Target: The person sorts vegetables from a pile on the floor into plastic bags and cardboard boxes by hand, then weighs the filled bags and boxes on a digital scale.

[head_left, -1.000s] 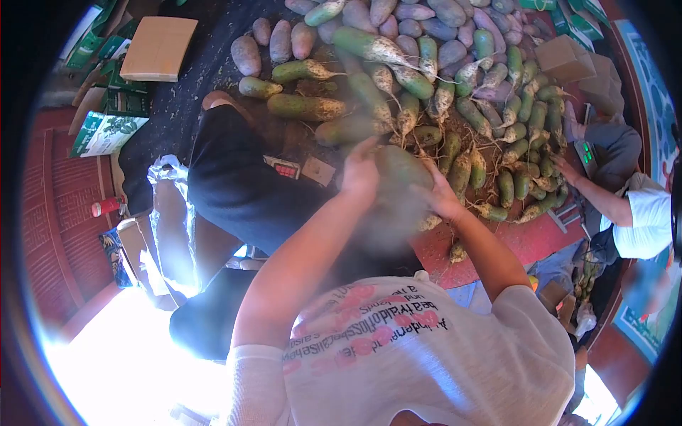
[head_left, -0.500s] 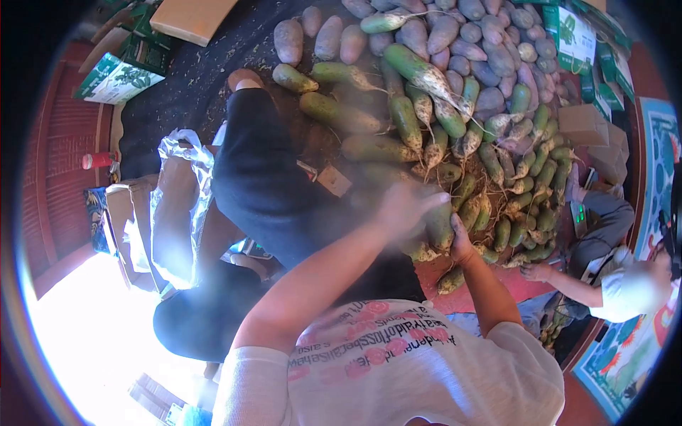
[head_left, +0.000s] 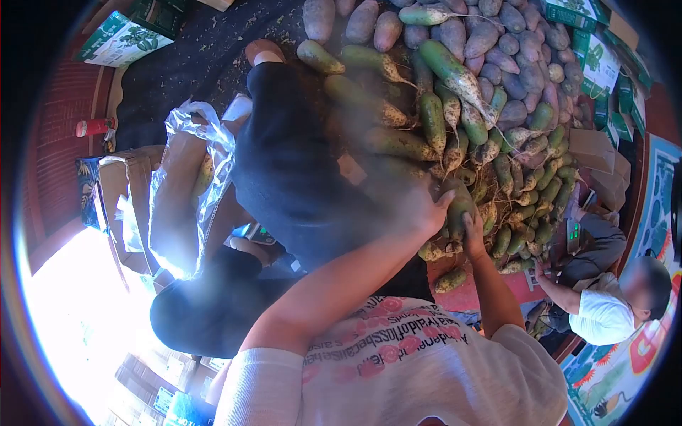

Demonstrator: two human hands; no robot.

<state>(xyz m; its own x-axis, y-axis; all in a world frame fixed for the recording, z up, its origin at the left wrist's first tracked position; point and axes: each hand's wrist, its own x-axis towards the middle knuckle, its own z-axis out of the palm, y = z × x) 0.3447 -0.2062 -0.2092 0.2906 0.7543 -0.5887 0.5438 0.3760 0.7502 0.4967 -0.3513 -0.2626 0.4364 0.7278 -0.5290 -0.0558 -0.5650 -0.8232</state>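
Observation:
Between my two hands is a green radish [head_left: 460, 207], its skin dusted with soil. My left hand [head_left: 430, 214] grips it from the left side, thumb pointing up along it. My right hand [head_left: 474, 238] is wrapped round its right side and lower part, fingers partly out of sight. Right beside them lies a heap of green radishes [head_left: 522, 216] with whitish, hairy root ends. A loose radish [head_left: 450, 280] rests just below my hands, on a reddish surface.
Purple-skinned roots [head_left: 490, 53] are piled beyond the radishes. At right sits a co-worker in a white shirt [head_left: 604, 312], one hand near the heap. A limb in dark cloth [head_left: 284, 156] fills the middle left, beside a plastic-lined carton [head_left: 188, 192]. Green-white boxes [head_left: 124, 39] stand at upper left.
The view has shifted, so the heap sits lower and further right. My hands still hold the radish, which now stands closer to upright. The co-worker's head has moved.

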